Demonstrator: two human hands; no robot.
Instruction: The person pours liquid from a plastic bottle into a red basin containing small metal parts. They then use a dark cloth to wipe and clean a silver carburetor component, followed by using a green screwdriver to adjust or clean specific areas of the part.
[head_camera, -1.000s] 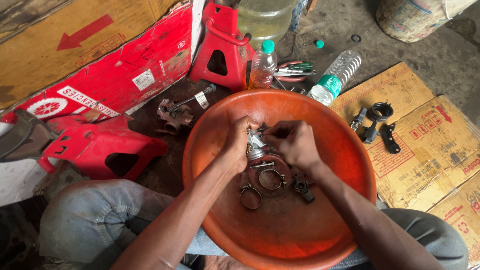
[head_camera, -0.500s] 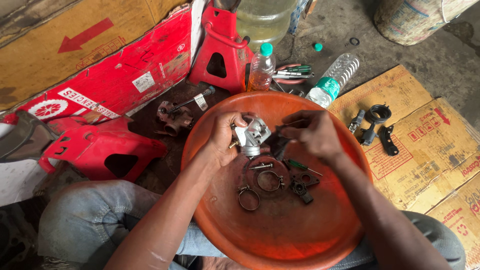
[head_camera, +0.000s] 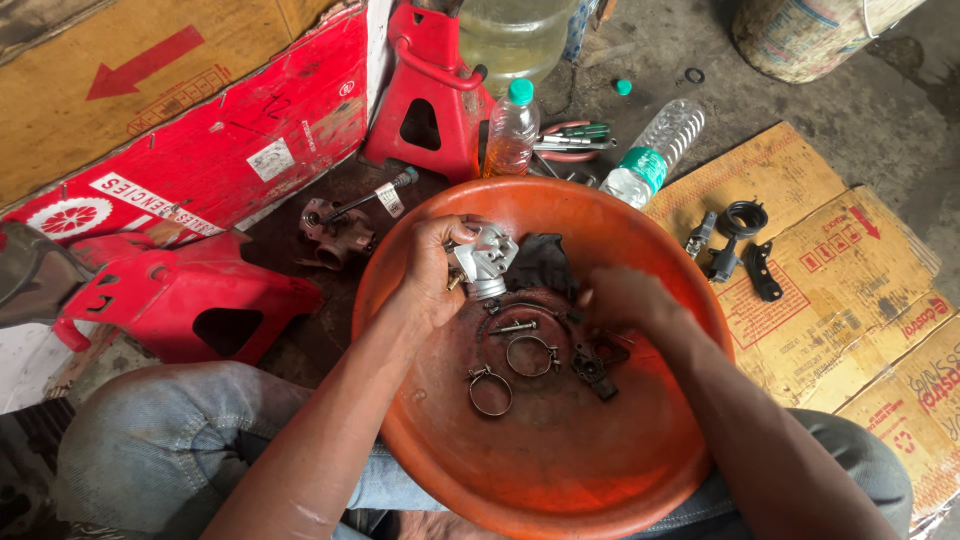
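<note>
Holding metal part (head_camera: 483, 258) w/ left hand (head_camera: 432, 270); right hand (head_camera: 622, 298) dropped to basin (head_camera: 600, 480).

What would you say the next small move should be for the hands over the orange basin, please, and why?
Probably the right hand should pick up the loose bolt: it hovers low over the small parts in the orange basin, while the left hand holds the silver metal part raised.

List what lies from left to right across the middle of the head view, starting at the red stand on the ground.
Red stand → left hand holding the silver metal part → bolt → right hand → black bracket on the cardboard.
</note>
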